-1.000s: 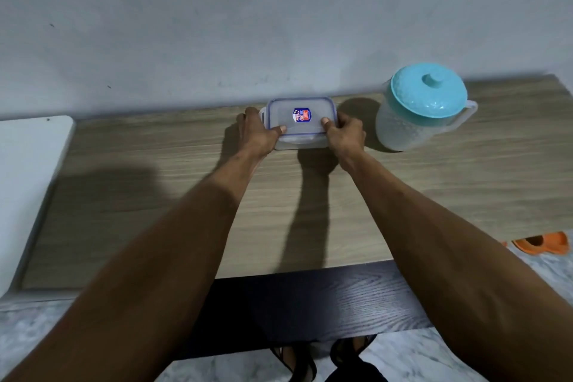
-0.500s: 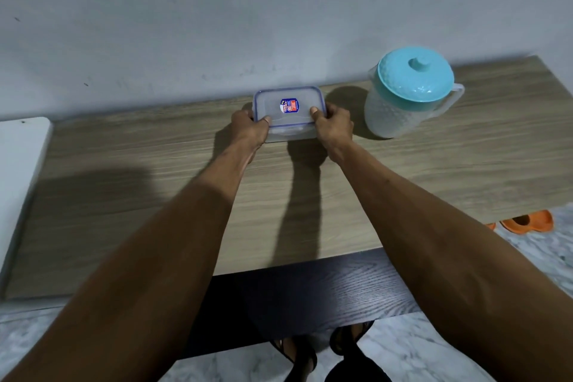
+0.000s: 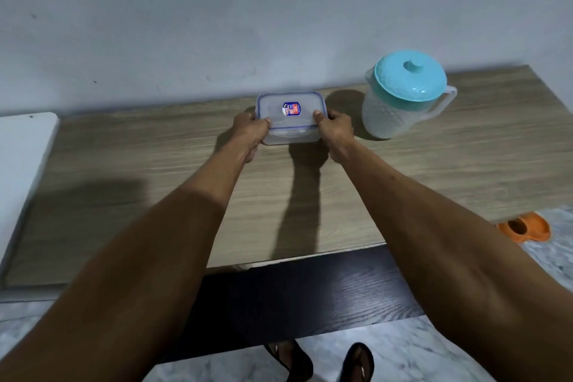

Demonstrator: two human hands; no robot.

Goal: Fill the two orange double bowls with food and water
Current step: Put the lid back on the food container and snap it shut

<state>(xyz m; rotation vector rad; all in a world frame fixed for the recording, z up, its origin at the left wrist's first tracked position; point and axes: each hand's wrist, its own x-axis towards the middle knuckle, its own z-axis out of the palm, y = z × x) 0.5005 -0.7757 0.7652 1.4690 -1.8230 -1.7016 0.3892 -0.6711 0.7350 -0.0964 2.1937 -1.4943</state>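
Clear plastic container (image 3: 291, 116) with a blue-rimmed lid, way at the back of the wood-grain table (image 3: 155, 180) near the wall (image 3: 279, 9), with both hands clamped on it. The left hand (image 3: 249, 130) grips the left end and the right hand (image 3: 336, 130) grips the right end. Each thumb lies over a near corner of the lid, and the other fingers curl round the ends where I mostly can't see them. Can't tell if the box is resting on the table or lifted a hair. The walls are frosted, so no idea what's inside, and the little sticker (image 3: 291, 109) on the lid is too blurry to read.

Just right of the box, not touching, stands a white pitcher (image 3: 403, 96) with a teal lid (how full it is doesn't show). One orange double bowl (image 3: 524, 228) is down on the marble floor (image 3: 552, 257) at the far right, partly hidden behind the right forearm. Its left well looks dark, but I can't say whether anything's in it. Something white (image 3: 21, 158) is cut off at the left edge. A dark shelf (image 3: 294, 295) pokes out below the table, and sandals (image 3: 291, 360) show at the bottom.
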